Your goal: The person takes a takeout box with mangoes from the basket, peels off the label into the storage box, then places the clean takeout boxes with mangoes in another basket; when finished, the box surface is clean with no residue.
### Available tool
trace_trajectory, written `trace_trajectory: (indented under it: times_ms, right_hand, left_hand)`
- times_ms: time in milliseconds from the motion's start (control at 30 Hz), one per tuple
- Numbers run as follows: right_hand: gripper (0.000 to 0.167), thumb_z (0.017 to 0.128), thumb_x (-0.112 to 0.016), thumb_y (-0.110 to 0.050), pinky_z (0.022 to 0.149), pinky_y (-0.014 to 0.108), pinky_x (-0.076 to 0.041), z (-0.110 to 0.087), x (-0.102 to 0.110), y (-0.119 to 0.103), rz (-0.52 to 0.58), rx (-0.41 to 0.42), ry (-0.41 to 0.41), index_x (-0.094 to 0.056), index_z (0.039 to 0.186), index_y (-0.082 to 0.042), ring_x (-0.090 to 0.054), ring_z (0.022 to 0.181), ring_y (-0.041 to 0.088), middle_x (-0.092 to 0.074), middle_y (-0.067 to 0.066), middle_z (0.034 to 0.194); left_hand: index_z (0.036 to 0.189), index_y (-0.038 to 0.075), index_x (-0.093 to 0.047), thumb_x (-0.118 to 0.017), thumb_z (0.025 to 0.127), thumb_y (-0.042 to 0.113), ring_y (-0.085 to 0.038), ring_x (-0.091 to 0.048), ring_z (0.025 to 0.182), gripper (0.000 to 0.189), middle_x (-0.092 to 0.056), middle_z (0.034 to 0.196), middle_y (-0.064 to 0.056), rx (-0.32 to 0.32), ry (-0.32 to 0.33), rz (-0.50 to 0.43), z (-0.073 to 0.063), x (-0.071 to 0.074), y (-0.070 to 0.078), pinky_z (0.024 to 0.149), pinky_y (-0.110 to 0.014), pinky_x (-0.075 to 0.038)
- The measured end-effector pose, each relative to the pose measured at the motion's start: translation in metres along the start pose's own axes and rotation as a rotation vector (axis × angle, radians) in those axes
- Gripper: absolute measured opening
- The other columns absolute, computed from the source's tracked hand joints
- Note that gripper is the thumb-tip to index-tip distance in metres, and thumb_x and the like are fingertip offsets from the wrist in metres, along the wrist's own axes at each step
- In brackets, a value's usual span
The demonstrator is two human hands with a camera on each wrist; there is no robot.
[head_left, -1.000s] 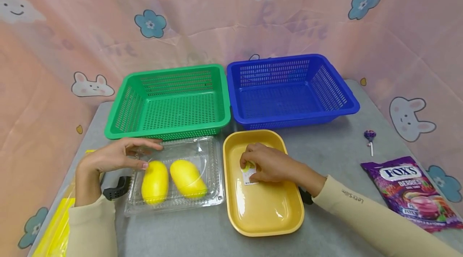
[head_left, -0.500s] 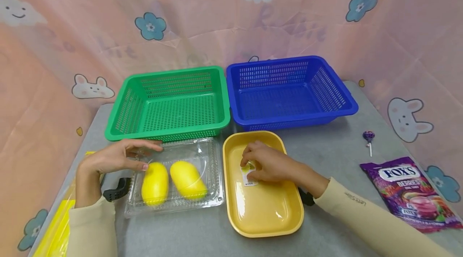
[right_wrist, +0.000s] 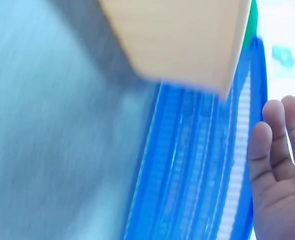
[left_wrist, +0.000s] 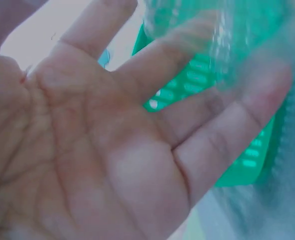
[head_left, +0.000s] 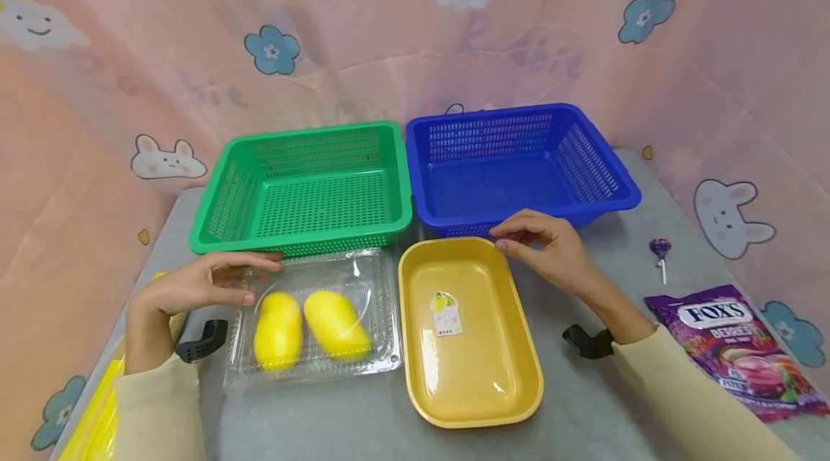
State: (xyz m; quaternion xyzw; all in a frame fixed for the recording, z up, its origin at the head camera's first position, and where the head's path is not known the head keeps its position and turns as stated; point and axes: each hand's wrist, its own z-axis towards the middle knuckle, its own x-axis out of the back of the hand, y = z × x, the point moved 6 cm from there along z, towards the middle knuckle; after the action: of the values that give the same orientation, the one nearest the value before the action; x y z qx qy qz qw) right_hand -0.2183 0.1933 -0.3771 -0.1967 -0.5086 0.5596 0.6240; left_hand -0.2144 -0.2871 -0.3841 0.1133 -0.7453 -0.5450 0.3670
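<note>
In the head view my left hand (head_left: 188, 284) is by the left side of a lidded clear plastic box (head_left: 379, 302), its fingers relaxed near the back left corner. Inside the box lie two yellow mangoes (head_left: 277, 331). My right hand (head_left: 551, 252), holding nothing, hovers at the back right rim of a yellow tray (head_left: 473, 389). A small label (head_left: 447, 320) with a fruit picture lies flat on the tray floor. The left wrist view has the palm (left_wrist: 122, 145) with spread fingers; in the right wrist view the straight fingers (right_wrist: 260, 155) are beside the blue basket.
Behind the box stands a green basket (head_left: 324, 241), with a blue basket (head_left: 519, 216) to its right. A lollipop (head_left: 661, 248) and a purple candy bag (head_left: 739, 353) lie at the right. Yellow plastic packaging (head_left: 97, 410) is at the left edge.
My right hand has let go of the label and moved up and right out of the tray. The label stays on the tray floor. My left hand has shifted slightly left.
</note>
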Motion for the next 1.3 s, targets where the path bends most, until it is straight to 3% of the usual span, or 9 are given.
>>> trace_trajectory:
  times_ms: [133,367,467,567,633,767,1000,1167,1300]
  right_hand:
    - [0.02,0.09,-0.071,0.007,0.069,0.014,-0.052,-0.007,0.026,0.012,-0.042,-0.031,0.14,-0.076,0.11,0.003,-0.063,0.081,0.007,-0.071,-0.012,0.097]
    - [0.024,0.088,-0.073,0.006,0.064,0.012,-0.04,-0.019,0.063,0.027,-0.176,-0.041,0.408,-0.076,0.112,0.003,-0.056,0.082,0.001,-0.068,-0.02,0.097]
    - [0.023,0.087,-0.076,0.005,0.076,0.019,-0.032,-0.02,0.077,0.03,-0.272,-0.03,0.513,-0.078,0.109,0.0,-0.05,0.091,-0.002,-0.067,-0.017,0.1]
    - [0.02,0.089,-0.076,-0.003,0.095,0.031,-0.028,-0.02,0.089,0.034,-0.363,-0.072,0.579,-0.079,0.11,-0.003,-0.045,0.113,0.001,-0.069,-0.001,0.114]
    - [0.021,0.092,-0.075,-0.011,0.105,0.043,-0.02,-0.021,0.095,0.04,-0.402,-0.121,0.602,-0.078,0.112,-0.004,-0.04,0.127,0.01,-0.066,0.01,0.128]
    - [0.03,0.095,-0.072,-0.023,0.109,0.061,-0.008,-0.024,0.103,0.053,-0.437,-0.192,0.623,-0.076,0.119,-0.005,-0.03,0.143,0.033,-0.054,0.019,0.148]
    - [0.052,0.098,-0.063,-0.034,0.12,0.061,-0.009,-0.032,0.105,0.075,-0.428,-0.268,0.634,-0.06,0.142,-0.006,-0.012,0.15,0.034,-0.028,0.015,0.166]
    - [0.055,0.099,-0.061,-0.034,0.123,0.059,-0.01,-0.033,0.105,0.081,-0.394,-0.291,0.628,-0.055,0.145,-0.005,-0.011,0.152,0.031,-0.024,0.012,0.167]
    - [0.054,0.099,-0.062,-0.031,0.123,0.06,-0.012,-0.034,0.105,0.085,-0.356,-0.32,0.618,-0.054,0.146,-0.005,-0.011,0.153,0.029,-0.022,0.01,0.168]
  left_hand:
    - [0.146,0.0,-0.051,-0.063,0.098,-0.001,0.008,-0.049,0.134,0.049,-0.052,0.151,0.016,0.008,0.004,-0.018,-0.003,0.002,-0.006,0.103,-0.018,-0.048]
    - [0.146,0.003,-0.052,-0.064,0.099,0.004,0.008,-0.053,0.129,0.049,-0.056,0.145,0.019,0.056,0.025,0.006,-0.001,0.004,-0.009,0.097,-0.022,-0.053]
    - [0.145,0.002,-0.053,-0.063,0.098,0.003,0.003,-0.058,0.122,0.047,-0.057,0.143,0.02,0.038,0.027,-0.004,0.0,0.003,-0.008,0.092,-0.025,-0.056]
    - [0.143,0.004,-0.056,-0.062,0.098,0.001,-0.002,-0.061,0.114,0.045,-0.058,0.142,0.02,0.017,0.03,-0.017,0.001,0.003,-0.009,0.088,-0.026,-0.057]
    - [0.143,0.005,-0.057,-0.061,0.099,0.0,-0.002,-0.061,0.115,0.045,-0.056,0.143,0.021,0.005,0.027,-0.027,0.002,0.002,-0.011,0.088,-0.026,-0.057]
    - [0.142,0.003,-0.057,-0.057,0.099,-0.003,0.003,-0.056,0.124,0.043,-0.053,0.145,0.021,-0.028,0.018,-0.069,0.005,0.001,-0.016,0.09,-0.027,-0.058]
    - [0.14,0.0,-0.058,-0.057,0.099,-0.004,0.007,-0.051,0.131,0.041,-0.053,0.147,0.022,-0.048,0.021,-0.089,0.011,0.001,-0.02,0.091,-0.024,-0.056]
    - [0.139,0.002,-0.06,-0.056,0.1,-0.003,0.005,-0.054,0.128,0.04,-0.051,0.151,0.019,-0.062,0.01,-0.066,0.013,-0.001,-0.019,0.09,-0.023,-0.054]
    - [0.139,0.0,-0.06,-0.053,0.101,-0.003,0.005,-0.049,0.135,0.038,-0.049,0.156,0.014,-0.064,0.0,-0.057,0.014,-0.003,-0.02,0.097,-0.023,-0.052]
